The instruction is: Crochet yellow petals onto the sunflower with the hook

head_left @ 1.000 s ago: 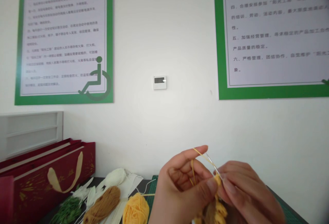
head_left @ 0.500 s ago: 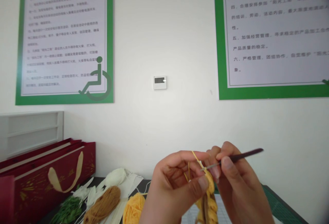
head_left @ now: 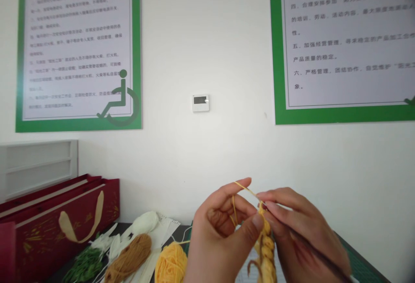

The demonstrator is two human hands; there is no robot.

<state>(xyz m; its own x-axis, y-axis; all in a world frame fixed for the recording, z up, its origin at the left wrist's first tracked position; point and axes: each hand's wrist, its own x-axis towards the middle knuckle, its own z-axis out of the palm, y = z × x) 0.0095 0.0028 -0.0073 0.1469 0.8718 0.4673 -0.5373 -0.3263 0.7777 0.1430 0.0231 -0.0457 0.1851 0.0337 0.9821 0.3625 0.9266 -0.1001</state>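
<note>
Between thumb and fingers, my left hand [head_left: 223, 231] pinches the top of a yellow crochet piece [head_left: 266, 248] that hangs downward, with a brown strand beside it. Yellow yarn [head_left: 244, 187] runs over the raised left index finger to the work. My right hand [head_left: 301, 226] is closed around a crochet hook [head_left: 308, 245] with a dark handle. The hook's tip is at the top edge of the piece, partly hidden by the right fingers. A yellow yarn ball [head_left: 171, 263] lies just left of my left wrist.
On the dark table, a brown yarn skein [head_left: 129, 257], green yarn [head_left: 84, 265] and white yarn [head_left: 145, 222] lie to the left. Red gift bags [head_left: 65, 226] stand behind them. A green cutting mat [head_left: 363, 259] is at right. Two green-framed posters [head_left: 138, 58] hang on the wall.
The hook has swung from pointing up and right to lying down along my right palm. My right fingers moved closer to the stitch, and my left index finger lifted, stretching the yarn.
</note>
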